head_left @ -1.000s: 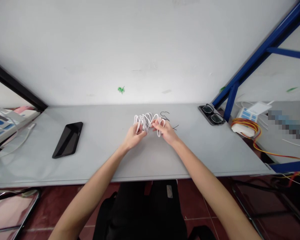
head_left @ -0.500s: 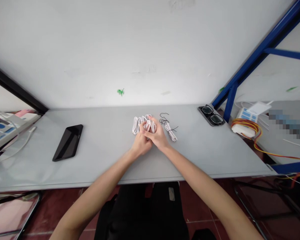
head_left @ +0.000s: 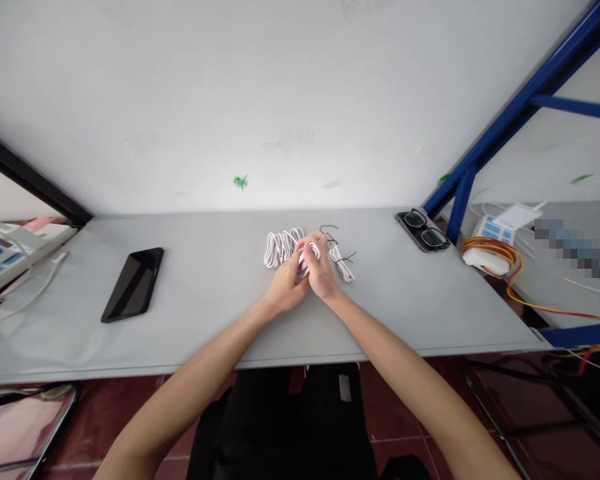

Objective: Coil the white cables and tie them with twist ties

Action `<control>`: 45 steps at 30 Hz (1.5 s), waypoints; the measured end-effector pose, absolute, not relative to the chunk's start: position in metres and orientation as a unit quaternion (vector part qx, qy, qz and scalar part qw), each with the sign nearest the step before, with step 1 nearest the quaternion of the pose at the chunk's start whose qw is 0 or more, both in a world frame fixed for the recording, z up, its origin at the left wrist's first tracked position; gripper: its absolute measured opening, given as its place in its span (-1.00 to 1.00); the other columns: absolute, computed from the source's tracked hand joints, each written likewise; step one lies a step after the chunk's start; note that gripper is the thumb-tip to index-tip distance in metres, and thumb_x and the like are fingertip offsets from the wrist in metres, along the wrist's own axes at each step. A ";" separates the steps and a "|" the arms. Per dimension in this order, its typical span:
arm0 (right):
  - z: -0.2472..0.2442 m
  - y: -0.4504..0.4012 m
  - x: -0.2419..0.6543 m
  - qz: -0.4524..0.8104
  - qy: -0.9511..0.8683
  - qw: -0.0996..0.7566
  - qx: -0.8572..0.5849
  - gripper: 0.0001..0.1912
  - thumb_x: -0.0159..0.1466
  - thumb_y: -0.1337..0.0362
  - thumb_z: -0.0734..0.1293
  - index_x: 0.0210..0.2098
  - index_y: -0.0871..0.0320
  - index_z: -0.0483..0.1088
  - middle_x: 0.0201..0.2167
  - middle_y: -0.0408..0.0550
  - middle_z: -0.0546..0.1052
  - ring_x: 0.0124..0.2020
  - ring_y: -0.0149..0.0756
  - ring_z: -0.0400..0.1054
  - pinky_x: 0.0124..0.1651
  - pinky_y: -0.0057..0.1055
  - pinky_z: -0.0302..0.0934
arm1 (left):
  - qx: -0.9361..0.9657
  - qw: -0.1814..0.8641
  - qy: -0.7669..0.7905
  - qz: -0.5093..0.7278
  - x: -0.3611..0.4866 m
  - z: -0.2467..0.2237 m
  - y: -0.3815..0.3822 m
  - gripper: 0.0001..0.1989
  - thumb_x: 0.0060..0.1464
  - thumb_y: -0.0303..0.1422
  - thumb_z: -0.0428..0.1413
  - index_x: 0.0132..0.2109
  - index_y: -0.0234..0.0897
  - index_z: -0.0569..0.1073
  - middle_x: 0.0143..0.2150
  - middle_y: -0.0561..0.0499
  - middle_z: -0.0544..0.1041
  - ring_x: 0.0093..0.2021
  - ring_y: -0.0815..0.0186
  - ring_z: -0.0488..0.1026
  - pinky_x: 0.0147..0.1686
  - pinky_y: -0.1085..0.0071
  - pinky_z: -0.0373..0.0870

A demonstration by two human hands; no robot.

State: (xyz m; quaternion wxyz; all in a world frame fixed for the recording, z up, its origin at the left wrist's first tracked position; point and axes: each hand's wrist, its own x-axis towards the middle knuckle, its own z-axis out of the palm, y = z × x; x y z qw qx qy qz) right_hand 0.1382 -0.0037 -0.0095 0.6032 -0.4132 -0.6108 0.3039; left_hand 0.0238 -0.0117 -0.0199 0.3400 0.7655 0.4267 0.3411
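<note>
Left hand (head_left: pixel 285 291) and right hand (head_left: pixel 325 273) curl closed, gripping a looped white cable (head_left: pixel 281 249).
Its loops rest on the table (head_left: pixel 205 287), just beside a white bundle (head_left: pixel 341 263).

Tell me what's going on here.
A person's left hand and right hand are gripping a looped white cable together on a grey table. Just right of them lies a small white bundle with thin black wire. A black smartphone lies further left, and glasses sit at the table's far right.
</note>
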 end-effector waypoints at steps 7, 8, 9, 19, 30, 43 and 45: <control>-0.006 0.000 0.151 0.294 -0.642 0.523 -0.477 -0.73 0.20 0.08 0.34 -0.41 0.08 0.20 -0.54 -0.22 0.27 -0.52 -0.37 0.13 -0.41 -0.40 0.06 | 0.745 0.313 0.511 0.291 0.019 -0.009 -0.015 -0.89 0.11 -0.33 0.00 -0.27 -0.27 0.35 -0.50 0.04 0.36 -0.51 0.33 0.24 -0.44 0.40 0.11; -0.006 0.001 0.151 0.294 -0.653 0.507 -0.479 -0.70 0.20 0.06 0.35 -0.43 0.07 0.18 -0.57 -0.23 0.25 -0.53 -0.38 0.11 -0.43 -0.40 0.03 | 0.745 0.307 0.517 0.288 0.018 -0.010 -0.015 -0.89 0.11 -0.33 0.00 -0.35 -0.26 0.31 -0.53 0.04 0.33 -0.53 0.33 0.22 -0.45 0.39 0.09; -0.006 0.001 0.152 0.300 -0.663 0.492 -0.477 -0.68 0.21 0.05 0.35 -0.44 0.07 0.17 -0.59 -0.24 0.23 -0.55 -0.38 0.09 -0.44 -0.40 0.01 | 0.746 0.305 0.519 0.286 0.018 -0.011 -0.014 -0.86 0.11 -0.34 -0.01 -0.40 -0.25 0.26 -0.55 0.04 0.30 -0.53 0.33 0.21 -0.45 0.39 0.07; 0.004 0.003 0.174 0.388 -0.705 0.428 -0.412 -0.57 0.34 -0.13 0.15 -0.24 0.10 0.36 -0.55 -0.20 0.30 -0.53 -0.38 0.17 -0.43 -0.42 0.05 | 0.723 0.360 0.516 0.284 0.012 -0.012 -0.011 -0.72 0.15 -0.28 -0.06 -0.49 -0.25 0.13 -0.56 0.07 0.19 -0.52 0.39 0.12 -0.48 0.41 -0.01; -0.009 0.051 0.246 0.141 -0.600 0.463 -0.637 -0.75 0.21 0.18 0.27 -0.34 0.21 0.52 -0.50 -0.02 0.51 -0.47 -0.29 0.31 -0.26 -0.33 0.21 | 0.701 0.354 0.548 0.289 0.007 -0.006 -0.014 -0.67 0.09 -0.28 -0.03 -0.52 -0.23 0.00 -0.57 0.10 0.06 -0.53 0.41 0.01 -0.48 0.38 -0.09; -0.032 0.071 0.244 0.149 -0.643 0.290 -0.693 -0.87 0.12 0.38 0.38 -0.36 0.15 0.60 -0.37 0.00 0.62 -0.33 -0.25 0.45 -0.15 -0.36 0.25 | 0.708 0.338 0.547 0.292 0.007 -0.005 -0.014 -0.67 0.07 -0.31 -0.02 -0.53 -0.23 -0.01 -0.58 0.10 0.05 -0.53 0.41 0.00 -0.48 0.38 -0.09; -0.034 0.073 0.243 0.137 -0.657 0.273 -0.690 -0.87 0.15 0.38 0.36 -0.38 0.15 0.59 -0.36 0.01 0.62 -0.31 -0.24 0.45 -0.14 -0.35 0.24 | 0.708 0.336 0.548 0.292 0.007 -0.006 -0.014 -0.67 0.07 -0.32 -0.02 -0.53 -0.23 -0.01 -0.58 0.10 0.06 -0.53 0.41 0.00 -0.48 0.38 -0.08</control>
